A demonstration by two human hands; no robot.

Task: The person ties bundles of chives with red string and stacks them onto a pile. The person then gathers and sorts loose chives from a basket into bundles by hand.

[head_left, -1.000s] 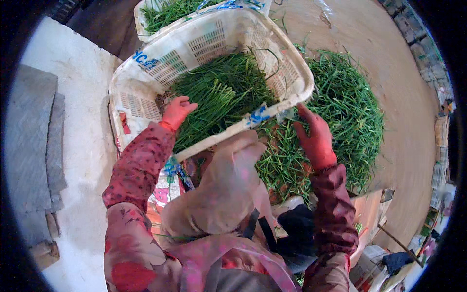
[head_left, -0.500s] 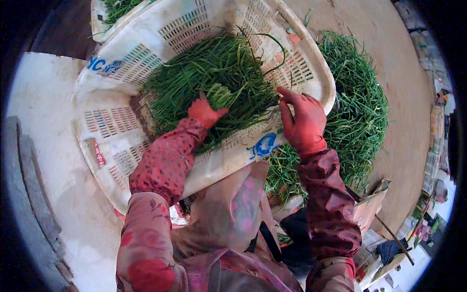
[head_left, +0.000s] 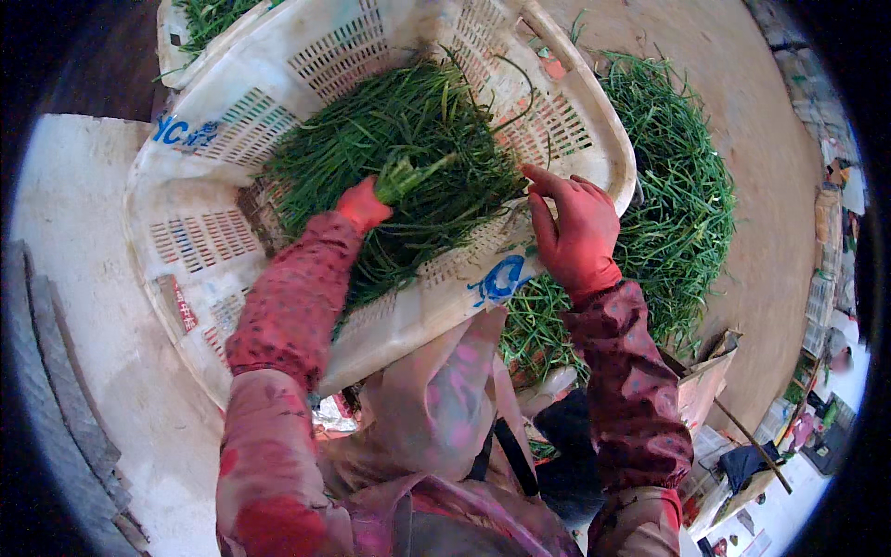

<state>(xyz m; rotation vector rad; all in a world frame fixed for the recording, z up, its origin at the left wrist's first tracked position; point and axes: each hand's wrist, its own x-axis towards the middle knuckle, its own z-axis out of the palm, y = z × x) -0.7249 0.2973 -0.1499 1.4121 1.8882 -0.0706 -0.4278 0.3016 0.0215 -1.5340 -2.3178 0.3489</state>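
A white slotted plastic basket (head_left: 195, 209) in front of me holds a heap of long, thin green chives (head_left: 371, 130). My left hand (head_left: 364, 204), in a red glove, is inside the basket above the heap, closed round a small bunch of chives (head_left: 406, 181) whose pale cut ends point up and right. At the basket's right near side is my right hand (head_left: 580, 232), also red-gloved. Its thumb and forefinger are apart, with the fingertips at the rim and nothing visible between them; whether they touch the rim I cannot tell.
Right of the basket, a large pile of chives (head_left: 673, 195) lies on the brown floor (head_left: 766, 186). Another white container (head_left: 174, 42) with greens stands at the far left. A cardboard box (head_left: 710, 390) and a stick (head_left: 756, 446) are at the lower right.
My left hand has moved slightly left, and the bunch in it shows more clearly. The basket appears shifted a little left in view. My right hand has stayed nearly in place.
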